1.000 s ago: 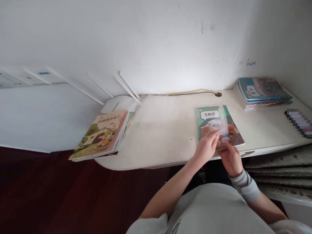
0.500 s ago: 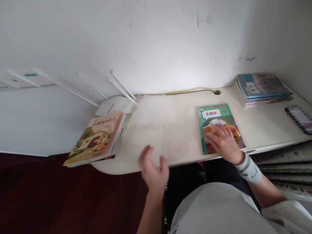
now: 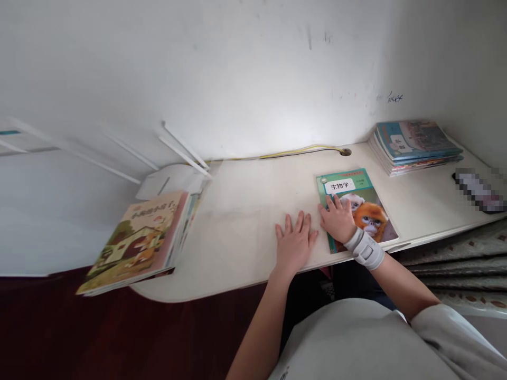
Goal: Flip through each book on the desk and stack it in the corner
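The right grip point(image 3: 338, 218), fingers spread and clamping nothing, is resting on a green rectangular paper textbook point(image 3: 368, 214) picturing monkeys; the left grip point(image 3: 294, 244), also spread, is lying beside it on the white round-ended counter point(image 3: 233, 243). The textbook is lying by the front edge; a bodyward tug could tip it off.

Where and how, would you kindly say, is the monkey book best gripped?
The monkey book lies flat with its near edge close to the front of the desk, so probably pinch that edge right of centre, from the front; the right hand lies over the book's left side.
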The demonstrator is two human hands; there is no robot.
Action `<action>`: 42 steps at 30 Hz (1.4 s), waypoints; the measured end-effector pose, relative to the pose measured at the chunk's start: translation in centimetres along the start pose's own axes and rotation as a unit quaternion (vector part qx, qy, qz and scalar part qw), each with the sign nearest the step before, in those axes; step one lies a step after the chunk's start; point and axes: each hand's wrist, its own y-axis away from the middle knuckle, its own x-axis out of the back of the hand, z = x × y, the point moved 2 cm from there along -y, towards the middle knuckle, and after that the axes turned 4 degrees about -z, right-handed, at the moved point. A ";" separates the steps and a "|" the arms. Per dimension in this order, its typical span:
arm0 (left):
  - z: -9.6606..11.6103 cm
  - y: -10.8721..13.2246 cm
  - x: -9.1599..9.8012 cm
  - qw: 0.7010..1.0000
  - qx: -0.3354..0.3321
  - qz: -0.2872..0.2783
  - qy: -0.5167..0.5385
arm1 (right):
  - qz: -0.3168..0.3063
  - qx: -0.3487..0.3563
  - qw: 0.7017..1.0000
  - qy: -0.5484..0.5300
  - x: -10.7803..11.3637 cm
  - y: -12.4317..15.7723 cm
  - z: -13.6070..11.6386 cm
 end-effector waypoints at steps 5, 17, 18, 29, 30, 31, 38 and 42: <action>-0.2 0.0 -0.1 1.000 0.000 0.005 0.005 | -0.004 -0.002 1.000 0.003 0.4 0.1 1.0; -0.3 -0.1 0.1 1.000 0.015 0.006 0.022 | 0.009 0.052 0.999 0.000 0.4 0.5 2.6; -0.2 -0.1 0.2 1.000 0.017 0.008 0.023 | 0.013 0.060 0.998 -0.001 0.5 0.6 3.2; 5.1 0.3 -0.9 0.975 -0.153 0.149 0.069 | 0.113 -0.155 0.982 -0.004 -2.1 8.9 15.0; 5.3 0.1 -1.1 0.976 -0.146 0.146 0.065 | 0.111 -0.153 0.982 -0.012 -2.5 9.1 15.2; 5.4 -0.1 -1.2 0.978 -0.140 0.142 0.061 | 0.110 -0.151 0.982 -0.022 -2.8 9.0 15.3; 5.3 -1.7 -0.7 0.987 -0.117 0.097 0.054 | 0.124 -0.120 0.978 -0.114 -2.4 5.3 16.4; 5.4 -1.7 -0.7 0.989 -0.103 0.092 0.047 | 0.142 -0.083 0.974 -0.155 -2.4 4.4 17.7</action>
